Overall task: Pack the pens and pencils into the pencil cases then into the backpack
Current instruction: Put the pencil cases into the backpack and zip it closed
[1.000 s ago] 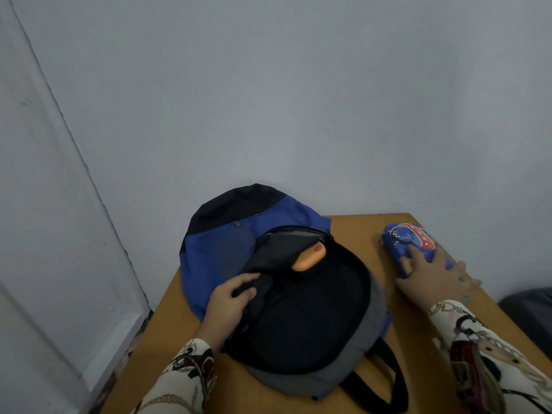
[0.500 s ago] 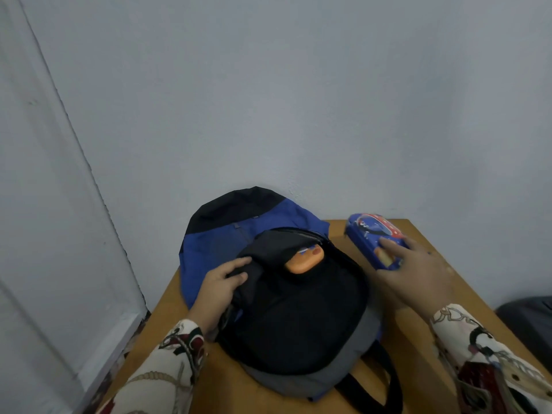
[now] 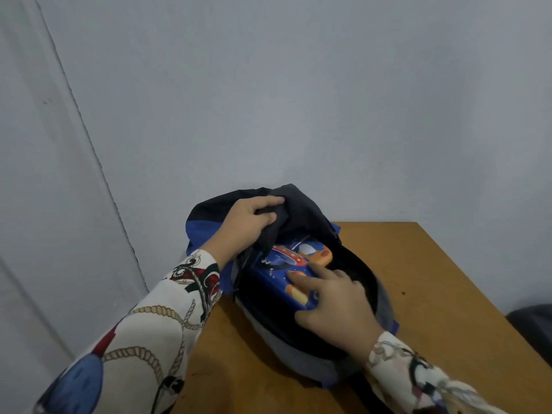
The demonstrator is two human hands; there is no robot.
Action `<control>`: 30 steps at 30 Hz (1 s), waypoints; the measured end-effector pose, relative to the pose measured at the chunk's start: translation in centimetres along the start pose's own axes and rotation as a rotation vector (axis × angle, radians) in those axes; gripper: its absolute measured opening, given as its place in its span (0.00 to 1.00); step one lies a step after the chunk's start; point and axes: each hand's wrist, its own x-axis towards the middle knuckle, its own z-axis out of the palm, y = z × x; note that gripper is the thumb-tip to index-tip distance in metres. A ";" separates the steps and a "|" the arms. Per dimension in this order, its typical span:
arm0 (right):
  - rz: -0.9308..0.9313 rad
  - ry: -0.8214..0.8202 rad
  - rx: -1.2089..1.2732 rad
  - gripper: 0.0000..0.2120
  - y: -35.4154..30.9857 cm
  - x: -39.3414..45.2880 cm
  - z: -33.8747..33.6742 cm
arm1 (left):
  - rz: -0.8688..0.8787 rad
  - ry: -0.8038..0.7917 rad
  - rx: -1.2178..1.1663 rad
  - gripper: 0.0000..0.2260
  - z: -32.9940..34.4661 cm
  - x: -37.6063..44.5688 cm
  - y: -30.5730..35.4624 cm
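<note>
Curled around a bunch of dark fabric, the left hand (image 3: 243, 227) grips the upper flap (image 3: 294, 209) of the backpack (image 3: 209, 234) and holds it lifted, so the main opening gapes just below and to the right of that grip. Thumb and fingers close tightly on the cloth, with the fingertips pressed into the folds.

Directly beneath the lifted flap, the blue pencil case (image 3: 280, 274) lies partly inside the opening, its printed lid facing up and showing a red and white rocket and orange shapes. Its far end sits under the raised fabric close to the left hand's grip; its near end is under the right hand (image 3: 337, 309).

That right hand rests on the case with fingers extended and spread, the index finger lying along the lid and the thumb at the near edge. Whether the thumb hooks under the case cannot be told; the fingers look flat on it rather than wrapped.

An orange object (image 3: 324, 255) shows just past the right fingertips, at the far side of the case, inside the bag; what it is cannot be made out.

Below both hands, the backpack lies on a wooden table (image 3: 433, 279), its grey panel (image 3: 286, 351) toward the person. Both forearms wear patterned white sleeves (image 3: 155, 321). Behind the left hand's grip stands a pale wall (image 3: 298, 100).
</note>
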 end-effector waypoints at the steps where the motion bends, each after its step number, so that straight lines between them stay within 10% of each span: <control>1: -0.010 0.015 -0.012 0.32 -0.6 1.0 0.8 | 0.006 -0.004 0.006 0.17 0.1 -0.2 0.1; 22: -0.068 0.150 0.027 0.29 -3.2 9.7 6.7 | 0.014 0.017 0.021 0.17 -1.5 -2.4 -2.5; 30: 0.439 0.179 0.267 0.28 3.2 8.5 5.0 | 0.041 0.079 0.100 0.17 0.7 -4.1 -3.7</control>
